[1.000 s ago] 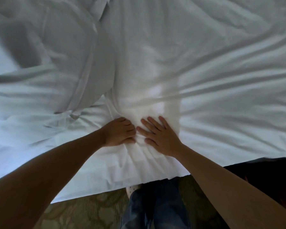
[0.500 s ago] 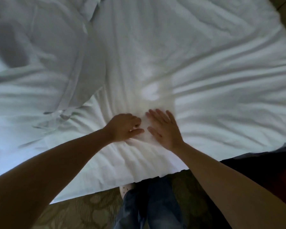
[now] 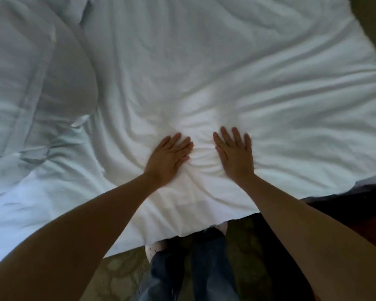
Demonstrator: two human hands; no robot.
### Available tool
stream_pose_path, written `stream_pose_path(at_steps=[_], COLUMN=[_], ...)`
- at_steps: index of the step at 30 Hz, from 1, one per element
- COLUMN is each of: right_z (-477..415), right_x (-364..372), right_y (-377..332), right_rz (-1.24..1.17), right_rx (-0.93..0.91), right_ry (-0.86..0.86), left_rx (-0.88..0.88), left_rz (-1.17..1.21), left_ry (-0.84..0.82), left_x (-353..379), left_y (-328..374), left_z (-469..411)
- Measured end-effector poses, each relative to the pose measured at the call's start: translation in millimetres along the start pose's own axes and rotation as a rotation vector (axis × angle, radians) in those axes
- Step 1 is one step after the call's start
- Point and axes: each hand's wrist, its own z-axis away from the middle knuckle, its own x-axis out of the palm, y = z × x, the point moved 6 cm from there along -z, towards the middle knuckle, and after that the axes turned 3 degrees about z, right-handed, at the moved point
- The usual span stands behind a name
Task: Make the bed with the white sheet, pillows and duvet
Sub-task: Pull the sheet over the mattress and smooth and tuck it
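The white sheet (image 3: 226, 72) lay spread over the bed, creased in folds radiating from the near edge. The left hand (image 3: 167, 159) and right hand (image 3: 236, 155) rested flat on it, just beside each other, fingers (image 3: 226, 137) straight and slightly spread, pressing down and gripping nothing. Judged from its folds, the sheet was light, thin and limp; it would slide over the bed and bunch under a push. Hold was best taken at the hem (image 3: 182, 227) hanging over the near edge. A bulky white heap (image 3: 52, 83), pillow or duvet, covered the left part of the bed and would obstruct smoothing there. Patterned carpet (image 3: 122, 270) and a dark object (image 3: 345, 213) lay alongside
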Motion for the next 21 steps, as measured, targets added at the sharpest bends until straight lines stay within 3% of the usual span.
stream_pose_path(at_steps=[4,10,12,15,18,21], right_z=[0.5,33.9,18.6,-31.8,-70.9,-61.8], right_x=[-22.8,-13.2,-32.3,-54.0,-37.9,-11.4], right_y=[10.8,41.3,55.7,91.5,118.6,165.8], right_rz=[-0.124,-0.138,-0.133,-0.085,-0.004,0.085], right_rx=[-0.123,-0.279,-0.227,-0.001,0.029,0.065], right_ry=[0.141,-0.037,0.024,0.089,-0.123,-0.319], left_rx=[0.020,0.028,0.068,0.066,-0.122,-0.145], left_rz=[0.068,0.017,-0.014,-0.010,-0.044,-0.092], left_ry=[-0.043,-0.172,-0.153,-0.066,-0.009,-0.186], left_x=[-6.8,4.2,0.9,-9.4,-1.1,34.8], left_y=[4.2,10.8,15.8,36.8,66.3,103.1], left_z=[-11.0,4.1,-0.9,-43.8,-110.0,-142.7])
